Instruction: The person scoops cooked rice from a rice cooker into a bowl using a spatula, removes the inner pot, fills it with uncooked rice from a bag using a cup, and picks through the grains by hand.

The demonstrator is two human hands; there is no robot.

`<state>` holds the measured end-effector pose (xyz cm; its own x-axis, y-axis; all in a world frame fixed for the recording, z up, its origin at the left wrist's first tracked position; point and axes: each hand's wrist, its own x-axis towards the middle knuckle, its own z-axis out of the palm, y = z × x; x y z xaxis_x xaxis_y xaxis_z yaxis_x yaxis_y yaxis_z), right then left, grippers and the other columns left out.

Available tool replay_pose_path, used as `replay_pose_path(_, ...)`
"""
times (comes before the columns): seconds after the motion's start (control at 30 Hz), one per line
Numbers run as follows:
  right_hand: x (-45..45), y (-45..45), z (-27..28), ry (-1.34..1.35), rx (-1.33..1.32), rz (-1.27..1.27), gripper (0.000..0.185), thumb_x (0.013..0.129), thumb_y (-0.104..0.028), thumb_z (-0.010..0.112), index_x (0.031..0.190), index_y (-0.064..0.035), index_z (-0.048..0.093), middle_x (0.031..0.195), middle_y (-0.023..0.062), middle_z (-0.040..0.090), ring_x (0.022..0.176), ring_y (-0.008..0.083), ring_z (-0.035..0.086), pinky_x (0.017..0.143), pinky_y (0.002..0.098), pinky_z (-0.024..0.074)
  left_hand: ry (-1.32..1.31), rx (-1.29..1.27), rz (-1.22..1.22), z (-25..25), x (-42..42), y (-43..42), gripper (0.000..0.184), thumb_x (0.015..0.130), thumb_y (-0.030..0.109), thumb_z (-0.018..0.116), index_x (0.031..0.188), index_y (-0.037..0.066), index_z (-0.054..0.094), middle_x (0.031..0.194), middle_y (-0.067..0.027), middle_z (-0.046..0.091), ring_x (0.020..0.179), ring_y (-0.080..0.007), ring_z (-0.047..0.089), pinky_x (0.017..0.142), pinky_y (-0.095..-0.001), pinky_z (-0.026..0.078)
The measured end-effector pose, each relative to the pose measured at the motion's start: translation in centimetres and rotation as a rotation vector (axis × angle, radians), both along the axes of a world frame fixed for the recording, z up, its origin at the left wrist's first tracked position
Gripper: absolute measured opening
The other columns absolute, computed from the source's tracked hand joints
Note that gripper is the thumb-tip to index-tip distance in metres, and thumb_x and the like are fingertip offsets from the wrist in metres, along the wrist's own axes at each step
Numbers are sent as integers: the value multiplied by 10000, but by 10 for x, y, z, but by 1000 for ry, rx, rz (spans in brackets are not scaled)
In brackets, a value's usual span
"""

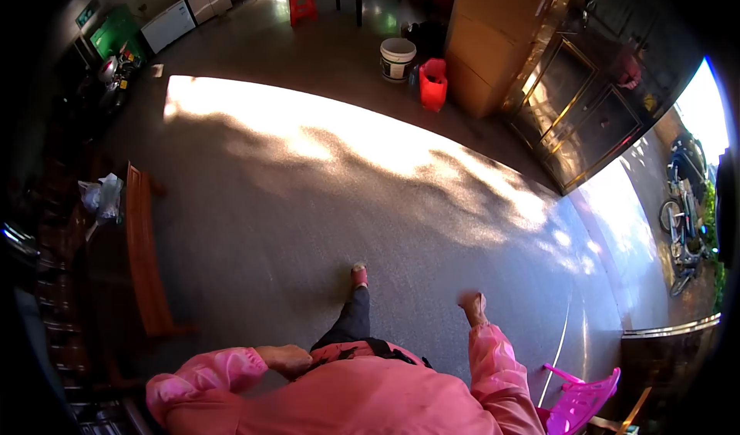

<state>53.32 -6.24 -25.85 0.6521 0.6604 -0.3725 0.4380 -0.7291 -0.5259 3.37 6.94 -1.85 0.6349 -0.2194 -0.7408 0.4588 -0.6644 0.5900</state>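
seemingly mid-stride: left hand (pixel 285 359) near the waist (pixel 366 349), right hand (pixel 475 309) above the floor (pixel 270 258), finger spread untellable; next calls for steady footing.

The left hand (pixel 285 360) is beside the waist of the pink top (pixel 370 404), while the right hand (pixel 473 309), blurred, hangs out over the grey floor (pixel 254 235) — whether its fingers hold anything is unclear. Between them, a dark trouser leg (pixel 351 315) extends forward. A magenta plastic chair (pixel 574 406) stands near the right sleeve (pixel 493 358). Beyond a bright sunlit strip — a white bucket (pixel 398 67), just beside a red plastic container (pixel 433 88) near tall cardboard boxes (pixel 489 42).
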Motion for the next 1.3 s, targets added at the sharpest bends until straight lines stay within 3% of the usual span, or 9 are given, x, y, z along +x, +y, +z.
replay_pose_path(0.1, -32, 129, -12, 88, 289, 129, 194, 732, -256, 547, 629, -99, 595, 570, 46, 573, 562, 168, 580, 533, 332, 438, -11, -17, 20, 11, 9, 98, 285, 768, 266, 564, 914, 26, 611, 867, -185, 634, 817, -374, 591, 672, -421, 462)
replay_pose_path(0.33, -45, 140, -69, -96, 15, 376, 324, 750, -356, 520, 780, -88, 699, 656, 110, 651, 662, 196, 651, 643, 341, 495, -128, -170, 180, -24, 39, 240, 468, 697, 329, 658, 1077, 83, 537, 988, -148, 602, 896, -349, 573, 730, -396, 458)
replay_pose_path(0.4, -45, 195, -2, 382, -186, -131, 328, 725, -355, 536, 795, -77, 697, 678, 137, 651, 689, 220, 652, 656, 364, 493, -97, -104, 107, -9, 51, 313, 572, 654, 335, 700, 1138, 101, 504, 1027, -137, 589, 925, -331, 571, 752, -389, 456)
replay_pose_path(0.57, 1, 328, -26, 313, -210, -173, 307, 705, -333, 567, 740, -52, 687, 667, 137, 647, 669, 231, 651, 647, 370, 497, -138, -53, -10, -61, 81, 409, 626, 612, 341, 749, 1129, 80, 510, 1020, -130, 597, 918, -327, 576, 767, -386, 457)
replay_pose_path(0.93, 194, 635, -22, 329, -152, -185, 270, 713, -296, 573, 670, -54, 683, 612, 130, 631, 633, 218, 650, 613, 374, 507, -119, -97, 259, -36, 198, 662, 457, 700, 326, 689, 1054, 58, 582, 946, -140, 620, 875, -307, 591, 759, -388, 461)
replay_pose_path(1.03, 244, 774, -3, 113, -277, 230, 218, 714, -257, 599, 674, -62, 687, 604, 130, 632, 606, 235, 647, 600, 366, 516, -122, -140, 378, -30, 206, 710, 423, 721, 306, 669, 1053, 58, 587, 938, -141, 624, 863, -306, 594, 750, -391, 462)
replay_pose_path(1.13, 235, 965, -32, -244, 50, 484, 206, 722, -282, 584, 721, -112, 700, 702, 145, 651, 713, 285, 645, 679, 404, 503, -112, -197, 510, -32, 200, 763, 390, 741, 286, 649, 1053, 58, 591, 931, -142, 628, 852, -305, 596, 742, -394, 464)
replay_pose_path(1.2, 222, 1090, -38, 375, 131, 464, 245, 744, -312, 585, 749, -90, 690, 662, 130, 646, 548, 225, 633, 577, 358, 508, -104, -248, 609, -35, 189, 800, 369, 755, 272, 636, 1053, 58, 594, 926, -142, 631, 845, -304, 597, 737, -396, 464)
replay_pose_path(1.3, 118, 1193, 51, 489, 256, 454, 282, 822, -240, 580, 867, 35, 626, 687, 128, 634, 559, 173, 619, 514, 285, 514, -132, -358, 776, -46, 162, 867, 338, 776, 252, 616, 1053, 58, 598, 918, -143, 635, 834, -303, 600, 729, -399, 465)
